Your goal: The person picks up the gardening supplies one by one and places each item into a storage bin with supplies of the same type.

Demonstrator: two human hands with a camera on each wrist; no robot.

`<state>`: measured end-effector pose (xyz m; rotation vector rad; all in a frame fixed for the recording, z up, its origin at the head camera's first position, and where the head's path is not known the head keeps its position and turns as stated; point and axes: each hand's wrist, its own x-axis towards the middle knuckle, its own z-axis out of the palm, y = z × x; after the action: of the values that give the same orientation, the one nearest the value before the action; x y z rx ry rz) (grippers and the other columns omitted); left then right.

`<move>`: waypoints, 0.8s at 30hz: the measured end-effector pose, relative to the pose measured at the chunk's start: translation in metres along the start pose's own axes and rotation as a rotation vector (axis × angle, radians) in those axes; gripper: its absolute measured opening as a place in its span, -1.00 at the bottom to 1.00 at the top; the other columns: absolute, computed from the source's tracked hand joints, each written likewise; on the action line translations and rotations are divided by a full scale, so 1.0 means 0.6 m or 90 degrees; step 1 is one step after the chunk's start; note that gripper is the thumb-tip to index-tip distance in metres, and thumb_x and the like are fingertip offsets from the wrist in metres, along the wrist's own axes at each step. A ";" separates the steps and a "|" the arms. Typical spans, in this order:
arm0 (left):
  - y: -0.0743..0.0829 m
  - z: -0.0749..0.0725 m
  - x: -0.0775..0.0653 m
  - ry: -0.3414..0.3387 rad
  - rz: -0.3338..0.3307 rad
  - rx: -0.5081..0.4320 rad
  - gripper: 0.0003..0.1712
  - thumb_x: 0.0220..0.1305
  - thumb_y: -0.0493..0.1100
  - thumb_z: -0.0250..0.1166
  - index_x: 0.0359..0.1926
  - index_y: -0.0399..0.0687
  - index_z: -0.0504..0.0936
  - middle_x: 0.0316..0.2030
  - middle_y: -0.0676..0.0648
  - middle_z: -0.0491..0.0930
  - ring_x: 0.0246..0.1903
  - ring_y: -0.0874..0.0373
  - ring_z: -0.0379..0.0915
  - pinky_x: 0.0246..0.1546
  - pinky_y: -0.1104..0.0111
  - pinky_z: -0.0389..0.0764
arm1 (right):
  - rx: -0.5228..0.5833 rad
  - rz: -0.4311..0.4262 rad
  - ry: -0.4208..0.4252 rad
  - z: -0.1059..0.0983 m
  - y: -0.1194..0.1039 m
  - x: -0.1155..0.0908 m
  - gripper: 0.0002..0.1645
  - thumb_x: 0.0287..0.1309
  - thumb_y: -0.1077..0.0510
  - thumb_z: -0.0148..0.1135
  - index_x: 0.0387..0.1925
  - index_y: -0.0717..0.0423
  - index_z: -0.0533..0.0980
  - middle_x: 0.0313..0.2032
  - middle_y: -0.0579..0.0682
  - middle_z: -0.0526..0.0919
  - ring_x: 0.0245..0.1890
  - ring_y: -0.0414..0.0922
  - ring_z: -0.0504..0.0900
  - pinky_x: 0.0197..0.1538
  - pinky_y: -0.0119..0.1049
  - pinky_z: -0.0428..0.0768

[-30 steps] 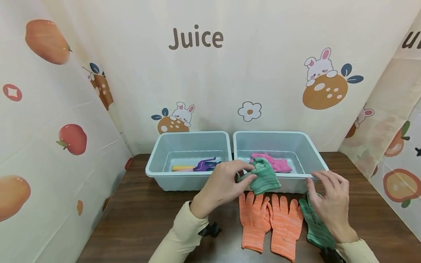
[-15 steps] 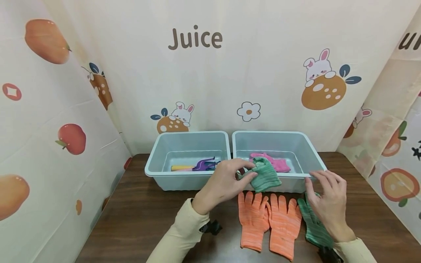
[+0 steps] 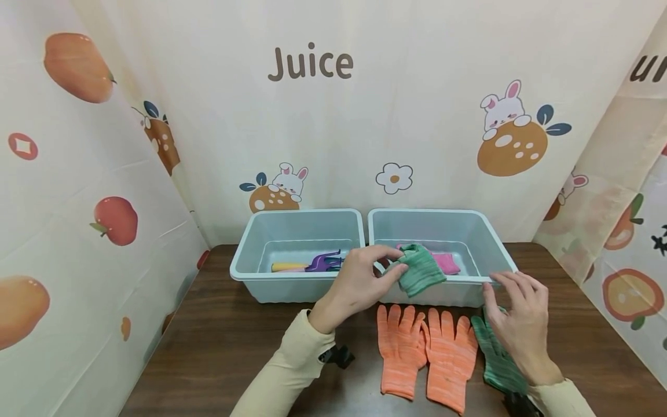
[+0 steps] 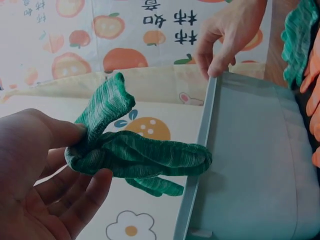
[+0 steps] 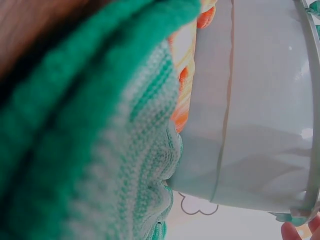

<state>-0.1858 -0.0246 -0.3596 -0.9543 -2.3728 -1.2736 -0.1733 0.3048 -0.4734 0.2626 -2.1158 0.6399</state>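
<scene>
My left hand (image 3: 359,281) pinches a green knit glove (image 3: 421,272) between thumb and fingers, over the front rim of the right pale-blue bin (image 3: 438,223). In the left wrist view this glove (image 4: 145,155) hangs folded, its far end overlapping the rim. With thumb and fingers my right hand (image 3: 523,324) grips the bin's front right corner. Inside that bin lies a pink glove (image 3: 447,263), partly hidden behind the green one. A second green glove (image 3: 500,353) lies on the table, partly under my right hand; it fills much of the right wrist view.
Two orange gloves (image 3: 401,350) lie flat side by side before the right bin. To its left stands a matching bin (image 3: 297,226) holding a purple fork-like tool (image 3: 323,262) and a yellow handle (image 3: 285,267). A printed curtain (image 3: 333,127) rises behind the bins.
My left hand has raised the green glove slightly, and it now covers more of the pink glove. The right hand has stayed at the bin's corner.
</scene>
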 end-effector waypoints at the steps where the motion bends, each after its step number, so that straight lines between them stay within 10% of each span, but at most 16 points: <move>1: 0.000 0.001 0.001 0.002 -0.007 -0.005 -0.76 0.45 -0.16 0.41 0.05 -0.15 0.79 -0.04 -0.10 0.82 -0.26 0.18 0.70 -0.28 0.59 0.65 | -0.004 0.002 -0.005 0.000 0.001 -0.001 -0.35 0.45 -0.19 0.15 -0.06 0.38 0.68 -0.02 0.40 0.68 0.14 0.43 0.44 0.30 0.00 0.26; 24: -0.021 0.022 0.018 0.028 -0.061 -0.079 -0.74 0.46 -0.17 0.39 0.09 -0.14 0.79 -0.09 -0.09 0.83 -0.16 0.18 0.73 -0.22 0.55 0.69 | 0.026 -0.017 0.047 0.006 -0.004 0.000 -0.47 0.38 -0.11 0.26 -0.09 0.34 0.71 -0.05 0.36 0.71 0.10 0.42 0.47 0.39 -0.18 0.23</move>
<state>-0.2017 -0.0144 -0.3696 -0.8455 -2.3551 -1.4769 -0.1752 0.3007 -0.4742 0.2856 -2.0277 0.6668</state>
